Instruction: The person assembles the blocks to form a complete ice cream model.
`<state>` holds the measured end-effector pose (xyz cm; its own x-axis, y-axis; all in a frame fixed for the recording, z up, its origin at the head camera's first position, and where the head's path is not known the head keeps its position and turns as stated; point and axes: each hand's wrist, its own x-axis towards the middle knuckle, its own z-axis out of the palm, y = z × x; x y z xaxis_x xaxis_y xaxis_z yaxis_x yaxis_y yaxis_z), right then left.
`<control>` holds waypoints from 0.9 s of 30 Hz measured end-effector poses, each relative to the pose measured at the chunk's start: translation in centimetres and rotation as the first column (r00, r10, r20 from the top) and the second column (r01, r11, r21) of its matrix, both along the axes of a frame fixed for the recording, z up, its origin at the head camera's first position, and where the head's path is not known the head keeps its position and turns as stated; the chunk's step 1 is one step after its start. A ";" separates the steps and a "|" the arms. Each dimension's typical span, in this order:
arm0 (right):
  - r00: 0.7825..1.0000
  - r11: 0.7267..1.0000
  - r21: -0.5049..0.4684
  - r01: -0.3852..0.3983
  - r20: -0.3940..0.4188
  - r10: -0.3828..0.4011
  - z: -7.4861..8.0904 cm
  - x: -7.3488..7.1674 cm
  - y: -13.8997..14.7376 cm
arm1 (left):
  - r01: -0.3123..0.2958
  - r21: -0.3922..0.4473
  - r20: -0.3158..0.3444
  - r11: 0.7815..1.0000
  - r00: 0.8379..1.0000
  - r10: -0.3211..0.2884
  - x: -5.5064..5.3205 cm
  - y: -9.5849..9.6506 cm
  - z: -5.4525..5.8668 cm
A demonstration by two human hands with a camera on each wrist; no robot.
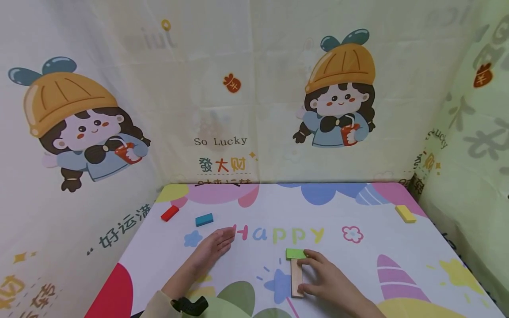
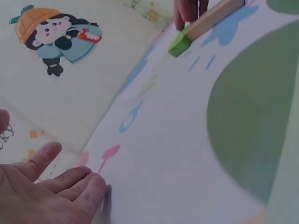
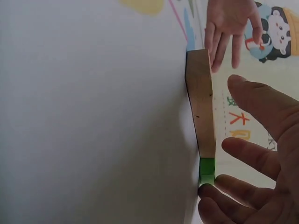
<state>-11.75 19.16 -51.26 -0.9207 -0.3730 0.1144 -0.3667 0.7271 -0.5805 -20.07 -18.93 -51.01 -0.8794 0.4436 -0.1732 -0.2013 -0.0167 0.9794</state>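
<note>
A plain wooden block (image 1: 296, 278) lies lengthwise on the table, its far end against a small green block (image 1: 295, 253) set crosswise, so the two form a T. My right hand (image 1: 324, 276) is at their right side. Its fingers are spread and lightly bent; in the right wrist view fingertips are at the end of the green block (image 3: 207, 169), and the thumb stands apart from the wooden block (image 3: 201, 102). To the left, my left hand (image 1: 214, 249) rests edge-down on the table, fingers extended, holding nothing.
A red block (image 1: 169, 213) and a blue block (image 1: 204, 219) lie at the back left of the table. A yellow block (image 1: 405, 214) is at the back right. The table (image 1: 254, 207) has a printed cover, and patterned cloth (image 1: 274, 110) hangs behind it and at both sides.
</note>
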 end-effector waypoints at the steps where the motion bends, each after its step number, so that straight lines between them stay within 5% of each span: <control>1: 1.000 1.000 0.010 -0.005 0.002 0.005 0.0 0.1 -0.1 | -0.005 -0.013 -0.004 1.000 1.000 0.005 -0.1 -0.4 0.0; 7: 0.999 0.998 0.064 -0.029 -0.018 0.030 -0.3 0.2 -0.2 | -0.071 -0.084 -0.058 0.994 0.996 0.066 -1.0 -2.3 0.1; 11: 0.999 0.996 0.085 -0.015 -0.034 0.018 -0.4 0.1 -0.1 | -0.231 -0.188 -0.130 0.955 0.969 0.209 -2.5 -3.6 0.2; 15: 0.999 0.996 0.087 -0.027 -0.038 0.031 -0.5 0.0 0.0 | -0.425 -0.322 -0.222 0.846 0.903 0.369 -3.9 -5.2 0.3; 18: 0.999 0.995 0.087 -0.040 -0.025 0.042 -0.5 0.1 0.1 | -0.492 -0.436 -0.289 0.753 0.869 0.401 -4.6 -6.2 0.3; 24: 0.999 0.995 0.092 -0.034 -0.018 0.035 -0.4 0.1 0.1 | -0.535 -0.603 -0.386 0.592 0.845 0.370 -5.3 -7.4 0.0; 27: 0.999 0.996 0.091 -0.025 -0.020 0.027 -0.5 0.1 -0.1 | -0.542 -0.650 -0.405 0.533 0.840 0.360 -5.6 -7.7 -0.2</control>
